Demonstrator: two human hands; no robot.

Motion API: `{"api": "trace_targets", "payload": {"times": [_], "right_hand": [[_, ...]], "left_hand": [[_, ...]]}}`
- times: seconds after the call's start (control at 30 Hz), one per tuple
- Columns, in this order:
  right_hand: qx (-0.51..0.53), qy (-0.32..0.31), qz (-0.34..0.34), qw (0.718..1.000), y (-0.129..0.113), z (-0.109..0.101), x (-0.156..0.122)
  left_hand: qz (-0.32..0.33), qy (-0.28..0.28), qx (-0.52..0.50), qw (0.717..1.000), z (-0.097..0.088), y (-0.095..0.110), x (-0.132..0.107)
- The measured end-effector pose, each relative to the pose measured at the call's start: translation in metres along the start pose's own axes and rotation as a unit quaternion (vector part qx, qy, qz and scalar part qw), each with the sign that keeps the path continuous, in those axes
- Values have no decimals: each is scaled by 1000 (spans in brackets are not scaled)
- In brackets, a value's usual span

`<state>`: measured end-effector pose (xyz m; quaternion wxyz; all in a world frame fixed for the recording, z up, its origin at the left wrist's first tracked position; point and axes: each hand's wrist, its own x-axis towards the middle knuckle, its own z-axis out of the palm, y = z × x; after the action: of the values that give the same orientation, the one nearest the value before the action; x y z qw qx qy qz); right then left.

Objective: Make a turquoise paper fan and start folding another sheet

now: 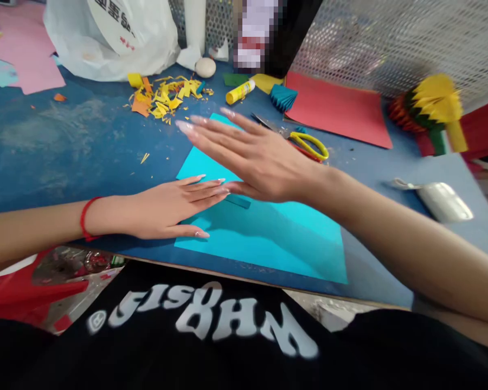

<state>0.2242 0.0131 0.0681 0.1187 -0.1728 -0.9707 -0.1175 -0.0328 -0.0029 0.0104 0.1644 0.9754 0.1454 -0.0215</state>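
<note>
A bright blue sheet of paper [268, 238] lies on the table in front of me. My left hand [166, 208], with a red cord at the wrist, lies flat across the sheet's left edge, fingers stretched out. Above the sheet's upper part is my right hand [252, 154], fingers extended and pointing left; its thumb is at the left fingertips. Whether the right hand touches the paper I cannot tell. A small darker blue strip [238, 201] lies on the sheet just below the right thumb. Scissors [309, 145] with yellow and red handles lie partly behind the right hand.
Yellow and orange paper scraps [166, 97], a glue stick [240, 92] and a pleated teal paper piece [283, 98] lie beyond the sheet. Red paper [337, 111] and a yellow pleated flower [438, 103] are farther right. A white case [443, 201] sits right; a plastic bag [146, 49] stands back left.
</note>
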Motion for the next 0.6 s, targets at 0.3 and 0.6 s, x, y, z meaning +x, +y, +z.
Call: {"api": "trace_targets", "payload": {"times": [0.3, 0.6], "right_hand": [[147, -107, 73, 981, -46, 44, -59], [-167, -131, 84, 974, -68, 16, -31]], "left_hand": [[-133, 52, 86, 986, -2, -5, -57], [-143, 250, -99, 953, -14, 21, -44]]}}
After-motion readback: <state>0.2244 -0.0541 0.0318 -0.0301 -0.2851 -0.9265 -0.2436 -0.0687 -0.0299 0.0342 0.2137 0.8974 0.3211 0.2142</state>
